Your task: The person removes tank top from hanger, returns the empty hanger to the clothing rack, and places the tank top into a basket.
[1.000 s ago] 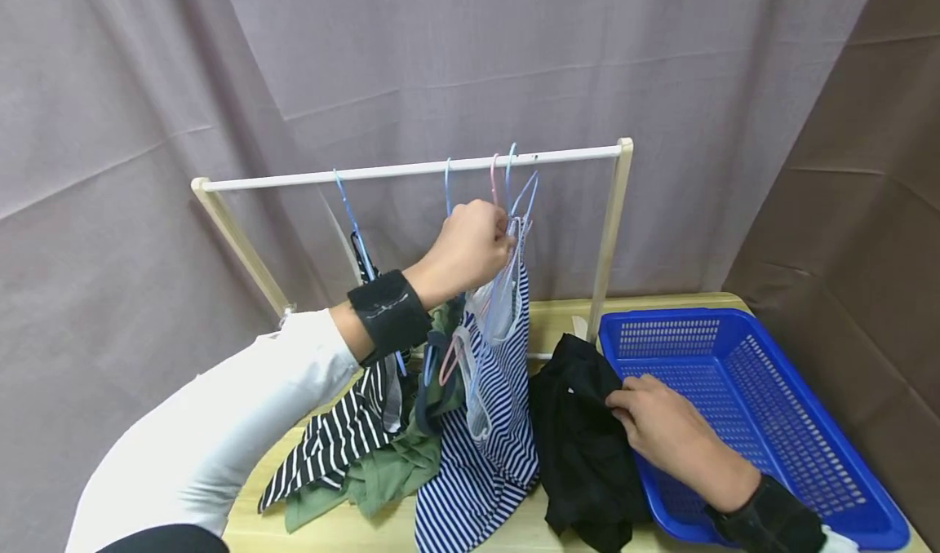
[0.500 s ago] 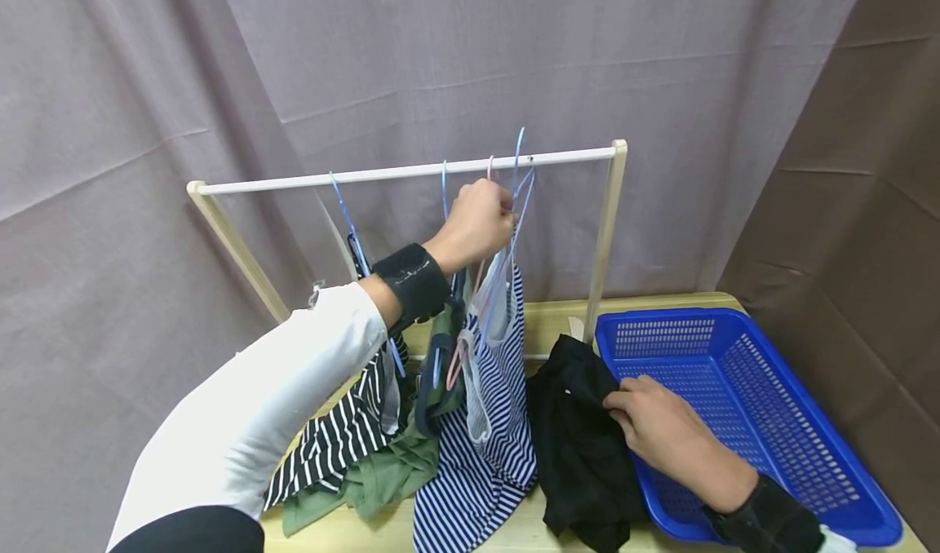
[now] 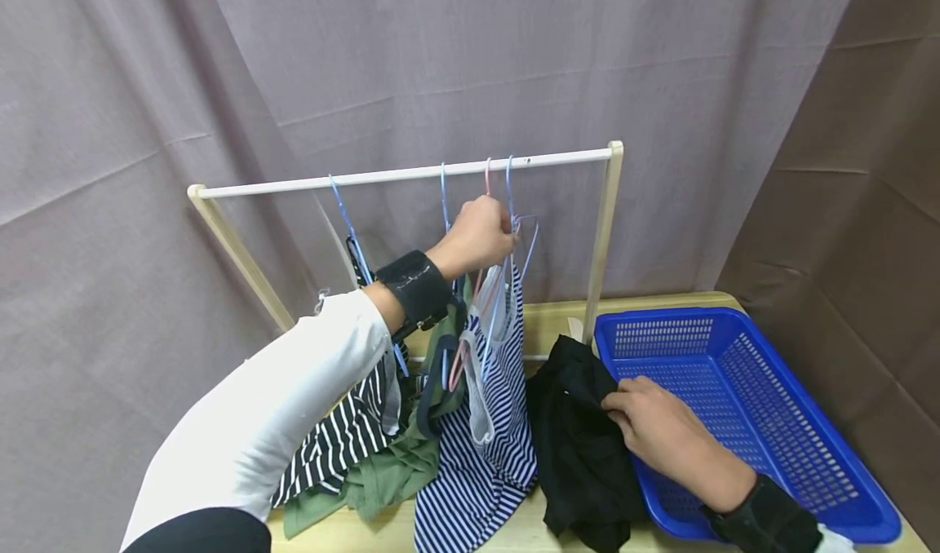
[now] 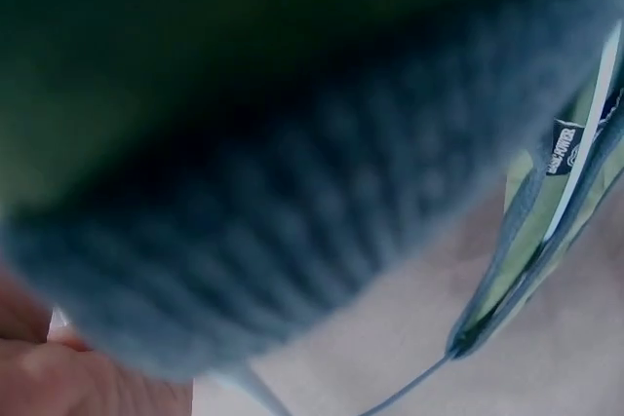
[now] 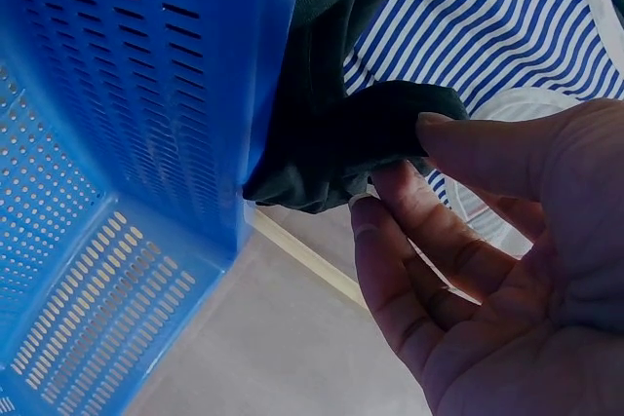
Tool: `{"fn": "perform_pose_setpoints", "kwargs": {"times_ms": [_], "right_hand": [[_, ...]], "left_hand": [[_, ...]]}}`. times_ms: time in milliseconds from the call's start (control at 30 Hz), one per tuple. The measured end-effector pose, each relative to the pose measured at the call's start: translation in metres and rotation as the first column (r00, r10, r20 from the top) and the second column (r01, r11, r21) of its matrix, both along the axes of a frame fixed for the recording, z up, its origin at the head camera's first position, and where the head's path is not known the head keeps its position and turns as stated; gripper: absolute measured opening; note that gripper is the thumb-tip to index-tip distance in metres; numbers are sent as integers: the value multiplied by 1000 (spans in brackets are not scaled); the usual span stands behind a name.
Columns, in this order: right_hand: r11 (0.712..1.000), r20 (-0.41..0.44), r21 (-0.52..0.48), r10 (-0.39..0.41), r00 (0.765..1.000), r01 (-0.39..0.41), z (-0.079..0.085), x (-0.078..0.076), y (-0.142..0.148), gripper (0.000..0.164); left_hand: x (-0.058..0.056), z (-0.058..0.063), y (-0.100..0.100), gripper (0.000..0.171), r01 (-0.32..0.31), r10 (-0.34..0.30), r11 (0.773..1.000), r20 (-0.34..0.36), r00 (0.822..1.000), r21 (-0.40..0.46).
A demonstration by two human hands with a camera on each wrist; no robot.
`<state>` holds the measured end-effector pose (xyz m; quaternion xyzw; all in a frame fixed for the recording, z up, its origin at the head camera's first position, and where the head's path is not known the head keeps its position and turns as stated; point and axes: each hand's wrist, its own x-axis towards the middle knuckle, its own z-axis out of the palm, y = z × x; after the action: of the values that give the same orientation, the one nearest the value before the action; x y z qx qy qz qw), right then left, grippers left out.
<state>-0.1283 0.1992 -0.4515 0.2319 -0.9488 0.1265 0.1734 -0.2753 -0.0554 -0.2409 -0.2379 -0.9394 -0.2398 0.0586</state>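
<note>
Near its hook, a blue hanger (image 3: 510, 182) is held by the curled fingers of my left hand (image 3: 479, 231). The hook meets the white rail (image 3: 272, 186), and a blue-and-white striped shirt (image 3: 488, 488) hangs below. A pink hanger (image 3: 488, 179) stands close beside the hand. My right hand (image 3: 661, 426) pinches a black garment (image 3: 576, 447) by its edge, between thumb and fingers; in the right wrist view the black cloth (image 5: 341, 143) folds at the fingertips. Blurred ribbed cloth (image 4: 292, 202) covers much of the left wrist view, hiding most of the left hand.
A blue plastic basket (image 3: 661, 316) stands at the right, beside the black garment. Farther left on the rack hang a black-and-white striped garment (image 3: 330, 455) and a green garment (image 3: 396, 475), both reaching the wooden table (image 3: 705, 300). Grey curtain (image 3: 470, 55) lies behind.
My left hand rose with the blue hanger, its hook standing above the rail half a second ago, then came down; the hook now sits at the rail. My right hand stayed on the black garment.
</note>
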Motion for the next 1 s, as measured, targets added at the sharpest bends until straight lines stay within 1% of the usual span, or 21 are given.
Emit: {"fn": "perform_pose_setpoints", "kwargs": {"times_ms": [100, 367, 467, 633, 733, 833, 900, 967, 1000], "right_hand": [[1000, 11, 5, -2, 1000, 2, 0, 0, 0, 15], [1000, 14, 11, -1, 1000, 1, -2, 0, 0, 15], [1000, 20, 9, 2, 1000, -2, -2, 0, 0, 15], [1000, 30, 10, 6, 1000, -6, -2, 1, -2, 15], [1000, 35, 5, 6, 999, -6, -1, 2, -2, 15], [1000, 38, -1, 1, 999, -1, 2, 2, -1, 15], [1000, 37, -9, -2, 999, 3, 5, 2, -1, 15], [1000, 33, -15, -5, 999, 5, 8, 1, 0, 15], [1000, 28, -19, 0, 1000, 1, 9, 1, 0, 15]], "left_hand": [[0, 0, -1, 53, -12, 12, 1000, 6, 1000, -1], [0, -3, -2, 56, -12, 13, 1000, -6, 1000, 15], [0, -4, -2, 54, -12, 12, 1000, -36, 999, 2], [3, -5, -5, 51, -11, 6, 999, -117, 993, -39], [10, -3, -9, 51, -5, 0, 999, -163, 987, -33], [22, 1, -12, 47, 15, -20, 1000, -206, 978, -26], [31, 4, -16, 40, 27, -33, 999, -228, 973, -30], [43, 7, -20, 27, 41, -46, 999, -244, 969, -26], [49, 8, -23, 23, 45, -49, 999, -245, 968, -22]]}}
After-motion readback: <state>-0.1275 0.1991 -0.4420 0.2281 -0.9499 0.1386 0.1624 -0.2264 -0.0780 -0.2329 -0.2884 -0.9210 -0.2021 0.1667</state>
